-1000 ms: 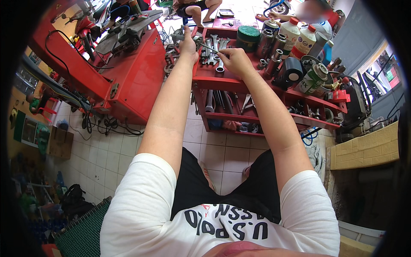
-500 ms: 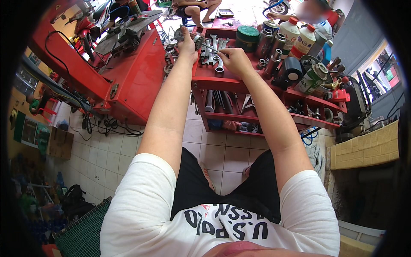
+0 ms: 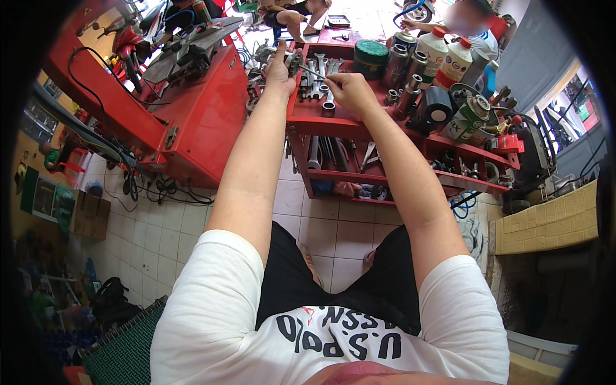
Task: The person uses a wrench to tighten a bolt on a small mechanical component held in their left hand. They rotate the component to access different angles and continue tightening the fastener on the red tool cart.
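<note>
Right now the left hand (image 3: 280, 67) grips a small metal part (image 3: 295, 61) over the red tool cart (image 3: 359, 125), top shelf edge. Right hand (image 3: 346, 90) pinches a thin tool (image 3: 312, 72) into it. Risk imo: tool slips, part drops among the wrenches (image 3: 321, 83) or off the shelf to the floor.

A small dark metal part (image 3: 294, 62), roundish and too small to make out in detail, sits in the left hand (image 3: 280, 69), held up above the left edge of the red tool cart's top tray (image 3: 308, 114). A thin, straight metal tool (image 3: 312, 72), silvery and slender, is pinched in the right hand (image 3: 350, 92). It lies nearly level, tilted slightly, its far tip touching the dark part. Both things hang just above the loose wrenches (image 3: 321, 80) scattered flat in that tray.
</note>
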Demonstrator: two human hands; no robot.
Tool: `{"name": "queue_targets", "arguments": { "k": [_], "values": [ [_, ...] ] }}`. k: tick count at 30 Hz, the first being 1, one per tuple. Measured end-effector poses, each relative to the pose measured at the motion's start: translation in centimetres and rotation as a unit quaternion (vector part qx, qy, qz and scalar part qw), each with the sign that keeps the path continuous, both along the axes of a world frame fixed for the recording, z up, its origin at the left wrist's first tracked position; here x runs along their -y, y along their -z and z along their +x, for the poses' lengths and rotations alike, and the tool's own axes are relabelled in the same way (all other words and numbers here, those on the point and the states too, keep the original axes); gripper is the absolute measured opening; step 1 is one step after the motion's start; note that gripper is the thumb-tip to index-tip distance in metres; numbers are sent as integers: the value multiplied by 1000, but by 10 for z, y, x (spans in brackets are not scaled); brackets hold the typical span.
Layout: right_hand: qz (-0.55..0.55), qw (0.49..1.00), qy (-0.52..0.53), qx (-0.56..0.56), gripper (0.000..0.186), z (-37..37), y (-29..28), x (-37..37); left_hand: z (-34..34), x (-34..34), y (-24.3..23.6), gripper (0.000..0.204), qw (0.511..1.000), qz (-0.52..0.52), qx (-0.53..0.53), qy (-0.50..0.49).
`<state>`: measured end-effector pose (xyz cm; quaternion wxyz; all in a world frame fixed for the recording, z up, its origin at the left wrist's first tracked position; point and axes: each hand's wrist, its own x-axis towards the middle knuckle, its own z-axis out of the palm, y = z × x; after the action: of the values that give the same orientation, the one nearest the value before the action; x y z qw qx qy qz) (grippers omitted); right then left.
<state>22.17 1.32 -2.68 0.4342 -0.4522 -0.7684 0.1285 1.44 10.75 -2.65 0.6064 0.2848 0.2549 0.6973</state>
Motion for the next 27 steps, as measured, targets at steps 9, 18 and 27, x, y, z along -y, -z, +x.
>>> {"name": "queue_targets", "arguments": {
  "k": [9, 18, 27],
  "values": [
    [23, 1000, 5, 16, 23, 3, 1, 0, 0, 3, -2, 25, 999, -7, -40, 32],
    [-40, 998, -30, -31, 26, 4, 5, -4, 1, 5, -4, 24, 999, -25, -38, -4],
    [-66, 996, -48, -20, 26, 6, 6, -8, 0, -5, 4, 22, 998, -4, -64, -24]
  ]
}}
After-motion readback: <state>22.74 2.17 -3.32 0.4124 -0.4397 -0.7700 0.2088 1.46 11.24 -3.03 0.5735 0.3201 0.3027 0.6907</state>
